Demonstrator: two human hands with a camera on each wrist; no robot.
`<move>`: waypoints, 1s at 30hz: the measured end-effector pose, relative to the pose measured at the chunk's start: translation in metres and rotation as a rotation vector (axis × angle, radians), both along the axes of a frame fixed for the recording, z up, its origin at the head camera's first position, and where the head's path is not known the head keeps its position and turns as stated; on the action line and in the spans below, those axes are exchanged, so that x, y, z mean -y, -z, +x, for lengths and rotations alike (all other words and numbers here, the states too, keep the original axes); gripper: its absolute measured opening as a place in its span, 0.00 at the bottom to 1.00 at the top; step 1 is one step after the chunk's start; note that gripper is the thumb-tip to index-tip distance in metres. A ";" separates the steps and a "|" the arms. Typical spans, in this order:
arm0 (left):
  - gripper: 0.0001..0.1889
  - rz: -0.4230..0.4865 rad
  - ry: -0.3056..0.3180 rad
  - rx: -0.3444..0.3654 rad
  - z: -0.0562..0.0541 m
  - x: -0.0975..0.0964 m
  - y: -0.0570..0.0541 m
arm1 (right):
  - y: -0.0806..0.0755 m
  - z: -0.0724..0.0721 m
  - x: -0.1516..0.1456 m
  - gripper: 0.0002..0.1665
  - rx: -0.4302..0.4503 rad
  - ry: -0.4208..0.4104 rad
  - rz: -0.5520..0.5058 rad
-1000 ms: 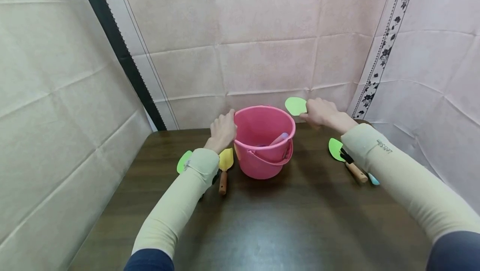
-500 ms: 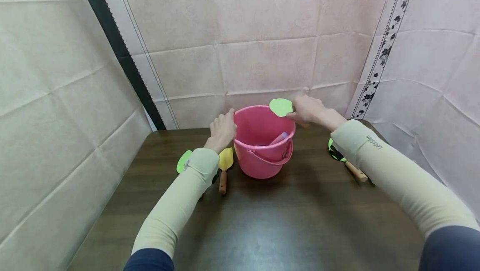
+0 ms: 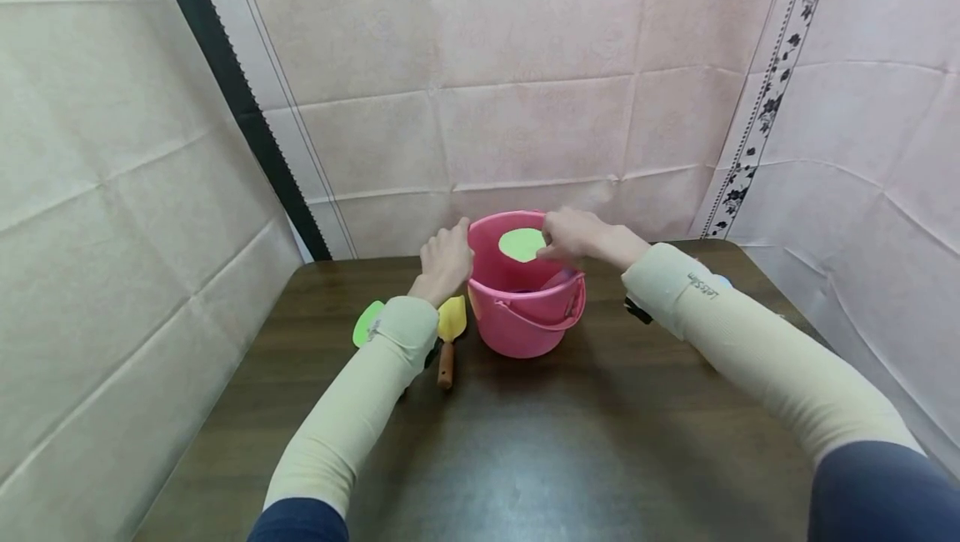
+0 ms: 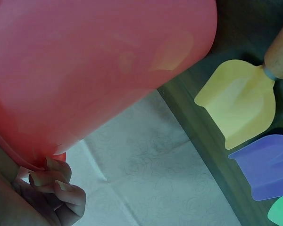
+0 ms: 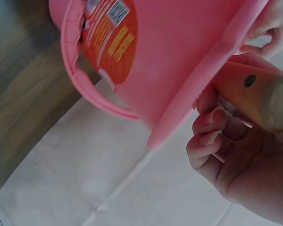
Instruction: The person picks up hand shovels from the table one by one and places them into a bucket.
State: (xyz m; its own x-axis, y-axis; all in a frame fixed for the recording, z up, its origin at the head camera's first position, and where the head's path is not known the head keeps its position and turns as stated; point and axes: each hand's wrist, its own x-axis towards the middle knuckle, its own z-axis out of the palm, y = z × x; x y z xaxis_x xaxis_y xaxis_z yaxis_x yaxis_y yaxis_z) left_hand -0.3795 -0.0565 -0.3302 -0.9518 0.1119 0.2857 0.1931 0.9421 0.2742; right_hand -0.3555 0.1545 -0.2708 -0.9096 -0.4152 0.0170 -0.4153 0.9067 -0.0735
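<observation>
Green shovel (image 3: 522, 245): wooden handle (image 5: 243, 89) grasped in the right hand (image 3: 576, 233), held at the mouth of the pink bucket (image 3: 517, 333); left hand (image 3: 444, 261) gripping the rim (image 3: 491, 287); bucket standing on dark surface (image 3: 540, 442).

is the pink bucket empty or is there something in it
Not empty: the head view shows part of a pale purple object inside the pink bucket. How full it is, I cannot tell.
</observation>
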 end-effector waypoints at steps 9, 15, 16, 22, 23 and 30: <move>0.19 0.007 0.003 -0.008 0.000 0.001 0.002 | 0.009 -0.004 0.026 0.14 0.152 -0.017 0.024; 0.17 0.009 0.005 -0.013 0.001 0.001 0.001 | 0.016 -0.005 0.035 0.13 0.223 -0.003 0.013; 0.17 0.010 0.004 -0.013 0.001 0.001 0.001 | 0.017 -0.006 0.037 0.13 0.225 0.000 0.017; 0.16 0.011 0.000 -0.023 0.002 0.001 0.002 | 0.025 -0.011 0.042 0.13 0.270 0.029 0.012; 0.16 0.012 0.000 -0.025 0.002 0.001 0.002 | 0.027 -0.012 0.043 0.13 0.281 0.036 0.009; 0.15 0.007 0.008 -0.033 0.002 0.001 0.001 | 0.036 -0.013 0.044 0.11 0.305 0.067 0.002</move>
State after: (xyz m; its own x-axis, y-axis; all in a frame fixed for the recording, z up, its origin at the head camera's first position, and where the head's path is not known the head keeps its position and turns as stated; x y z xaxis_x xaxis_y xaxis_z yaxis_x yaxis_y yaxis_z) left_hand -0.3777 -0.0570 -0.3312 -0.9409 0.1177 0.3177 0.2100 0.9385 0.2742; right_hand -0.3683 0.1104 -0.3068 -0.8980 -0.3538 -0.2617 -0.3134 0.9316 -0.1841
